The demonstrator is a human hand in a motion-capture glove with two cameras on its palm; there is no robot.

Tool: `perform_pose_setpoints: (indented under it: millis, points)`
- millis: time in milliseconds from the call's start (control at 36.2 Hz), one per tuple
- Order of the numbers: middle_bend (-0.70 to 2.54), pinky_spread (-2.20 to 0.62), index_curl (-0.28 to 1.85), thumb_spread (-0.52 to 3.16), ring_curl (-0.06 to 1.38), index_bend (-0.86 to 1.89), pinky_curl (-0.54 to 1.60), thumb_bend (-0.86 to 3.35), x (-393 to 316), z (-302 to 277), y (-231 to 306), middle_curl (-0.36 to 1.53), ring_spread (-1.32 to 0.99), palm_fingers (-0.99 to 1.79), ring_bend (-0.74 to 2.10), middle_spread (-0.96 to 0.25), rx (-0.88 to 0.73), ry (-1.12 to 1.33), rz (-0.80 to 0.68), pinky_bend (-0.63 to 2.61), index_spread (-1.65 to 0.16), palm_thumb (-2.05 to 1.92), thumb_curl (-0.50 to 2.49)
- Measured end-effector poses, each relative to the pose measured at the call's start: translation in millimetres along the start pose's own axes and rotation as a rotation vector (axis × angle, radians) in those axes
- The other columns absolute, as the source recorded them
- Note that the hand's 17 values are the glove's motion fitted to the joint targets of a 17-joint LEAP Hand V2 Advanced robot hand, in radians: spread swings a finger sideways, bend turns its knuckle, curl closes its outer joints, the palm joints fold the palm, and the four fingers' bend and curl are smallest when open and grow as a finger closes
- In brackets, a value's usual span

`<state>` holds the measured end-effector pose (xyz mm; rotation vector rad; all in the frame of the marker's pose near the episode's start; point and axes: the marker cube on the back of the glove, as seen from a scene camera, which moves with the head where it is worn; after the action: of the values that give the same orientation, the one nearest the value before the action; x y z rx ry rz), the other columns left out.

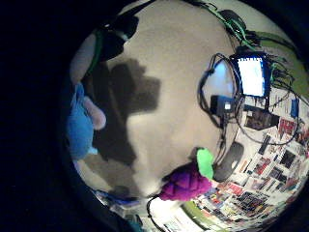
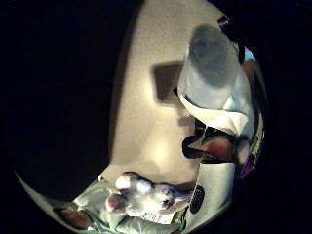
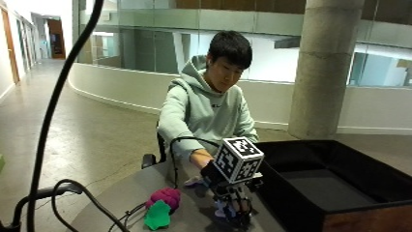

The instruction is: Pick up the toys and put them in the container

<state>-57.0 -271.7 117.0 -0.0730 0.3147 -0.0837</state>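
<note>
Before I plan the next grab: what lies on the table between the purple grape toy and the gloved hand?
Only bare table lies between the purple grape toy and the gloved right hand, as the outside view shows.

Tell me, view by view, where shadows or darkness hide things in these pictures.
Little finger side palm view: a hard dark shadow falls across the pale table beside the blue toy; a black border rings the picture. Thumb side palm view: about half is black. Outside view: the black container shows little inner detail.
</note>
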Motion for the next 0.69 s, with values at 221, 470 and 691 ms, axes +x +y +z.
perform_pose_setpoints:
  millis: [221,470,691]
  points:
    - [0.55,-0.10,0.47,1.14,0.23,0.91,0.24,0.35,-10.5,-0.9,43.7,0.38,-0.29,0.63,0.25,-0.19,-0.062,-0.080,-0.034,0.28,-0.15,0.74,0.57]
    - [0.57,-0.12,0.52,1.11,0.23,0.89,0.29,0.29,-52.2,-48.5,123.8,0.41,-0.33,0.49,0.20,-0.23,-0.002,-0.170,-0.099,0.35,-0.11,0.70,0.60]
    - [0.53,-0.13,0.55,1.10,0.24,0.91,0.30,0.26,-83.1,-158.7,138.7,0.43,-0.34,0.43,0.20,-0.26,0.231,-0.193,-0.192,0.38,-0.10,0.69,0.63]
